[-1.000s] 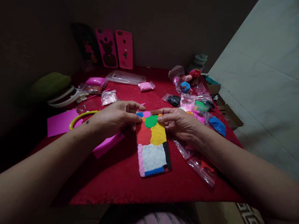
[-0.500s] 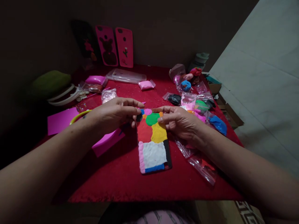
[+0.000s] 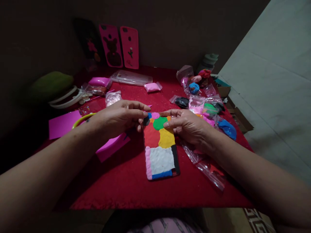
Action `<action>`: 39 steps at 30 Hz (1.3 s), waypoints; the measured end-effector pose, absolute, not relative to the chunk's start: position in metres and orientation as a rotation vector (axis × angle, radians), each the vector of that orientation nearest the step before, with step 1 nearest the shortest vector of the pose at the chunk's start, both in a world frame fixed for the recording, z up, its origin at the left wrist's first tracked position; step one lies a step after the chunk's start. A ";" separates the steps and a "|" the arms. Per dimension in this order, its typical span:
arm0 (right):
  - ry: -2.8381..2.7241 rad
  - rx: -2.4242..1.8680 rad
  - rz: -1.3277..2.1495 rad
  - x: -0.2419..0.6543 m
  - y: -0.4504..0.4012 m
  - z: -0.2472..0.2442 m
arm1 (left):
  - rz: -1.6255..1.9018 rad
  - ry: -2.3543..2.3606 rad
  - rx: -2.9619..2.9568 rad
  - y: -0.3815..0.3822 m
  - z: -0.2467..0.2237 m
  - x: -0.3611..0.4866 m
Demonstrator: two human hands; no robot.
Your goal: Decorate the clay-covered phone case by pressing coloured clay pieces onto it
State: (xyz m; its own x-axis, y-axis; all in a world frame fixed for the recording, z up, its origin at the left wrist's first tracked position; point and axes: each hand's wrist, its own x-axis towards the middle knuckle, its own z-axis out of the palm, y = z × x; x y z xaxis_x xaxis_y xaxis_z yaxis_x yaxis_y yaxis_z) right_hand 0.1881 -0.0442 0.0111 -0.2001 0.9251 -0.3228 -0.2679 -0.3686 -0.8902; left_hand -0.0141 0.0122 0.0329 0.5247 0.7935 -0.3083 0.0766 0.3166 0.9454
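The left thumb had shifted off the upper left corner of the phone case covered in multicoloured clay patches (image 3: pixel 162 160), so that a small black clay patch (image 3: pixel 146 121) there had come into view. The left hand (image 3: pixel 116 116) had its fingers bent, with the thumb tip at that corner's top edge; whether its grip was pinching the case could not be told. The right hand (image 3: pixel 191 127) was little changed: its grip pinched the upper right part of the case, thumb over the border of the round green clay patch (image 3: pixel 159 123) and the yellow clay patch (image 3: pixel 167 138), fingers at the top edge and side.

The case was patterned side up over the red cloth-covered surface (image 3: pixel 116 191), between the hands, and appeared to have moved very slightly to the right. The visible patches seemed to have kept their arrangement, so the change lay in the left thumb's contact rather than in the clay.

Left of the case were a flat bright pink sheet (image 3: pixel 63 124) and a curved yellow plastic-looking band (image 3: pixel 80 121), partly behind the left forearm. To its right lay a clear plastic bag with a red piece inside (image 3: pixel 211 174), and farther out a blue clay lump in clear wrap (image 3: pixel 227 128). Beyond its top edge were a pale pink packet (image 3: pixel 152 87) and a clear plastic phone case (image 3: pixel 131 78).
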 end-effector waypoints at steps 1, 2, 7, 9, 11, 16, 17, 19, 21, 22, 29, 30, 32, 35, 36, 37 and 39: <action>-0.871 -1.116 1.736 0.188 -0.044 0.012 | 0.574 0.929 1.168 0.012 0.033 -0.014; -0.856 -1.098 1.755 0.188 -0.044 0.013 | 0.573 0.934 1.167 0.012 0.033 -0.014; -0.859 -1.117 1.718 0.188 -0.044 0.015 | 0.582 0.949 1.176 0.012 0.034 -0.013; -0.880 -1.111 1.710 0.188 -0.044 0.014 | 0.595 0.948 1.177 0.011 0.034 -0.013; -0.904 -1.106 1.708 0.188 -0.044 0.012 | 0.598 0.942 1.176 0.011 0.035 -0.013; -0.919 -1.150 1.692 0.189 -0.043 0.009 | 0.596 0.935 1.168 0.012 0.035 -0.012; -0.914 -1.167 1.685 0.188 -0.043 0.009 | 0.597 0.935 1.168 0.012 0.035 -0.012; -0.899 -1.186 1.676 0.188 -0.043 0.009 | 0.595 0.931 1.172 0.013 0.034 -0.012; -0.883 -1.167 1.697 0.188 -0.043 0.011 | 0.591 0.928 1.178 0.013 0.034 -0.012; -0.873 -1.139 1.725 0.188 -0.043 0.012 | 0.589 0.931 1.182 0.013 0.034 -0.012; -0.774 -1.031 1.837 0.188 -0.041 0.019 | 0.585 0.924 1.216 0.014 0.033 -0.016; -0.773 -1.044 1.829 0.188 -0.041 0.019 | 0.582 0.916 1.225 0.015 0.033 -0.017; -0.759 -1.068 1.819 0.188 -0.041 0.019 | 0.572 0.900 1.245 0.016 0.031 -0.017; -0.728 -1.080 1.805 0.188 -0.040 0.017 | 0.579 0.903 1.276 0.016 0.029 -0.016; -0.725 -1.080 1.808 0.188 -0.040 0.017 | 0.587 0.921 1.282 0.016 0.029 -0.015; -0.729 -1.077 1.815 0.188 -0.039 0.017 | 0.593 0.948 1.286 0.016 0.029 -0.014; -0.745 -1.076 1.823 0.188 -0.039 0.017 | 0.595 1.004 1.290 0.017 0.028 -0.013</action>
State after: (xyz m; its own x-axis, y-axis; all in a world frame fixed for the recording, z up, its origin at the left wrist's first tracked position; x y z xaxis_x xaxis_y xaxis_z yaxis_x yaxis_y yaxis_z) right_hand 0.1877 -0.0393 0.0169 -0.2504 0.8936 -0.3726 -0.3769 -0.4445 -0.8126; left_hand -0.0134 0.0166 0.0279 0.4739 0.8373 -0.2726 0.1627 0.2209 0.9616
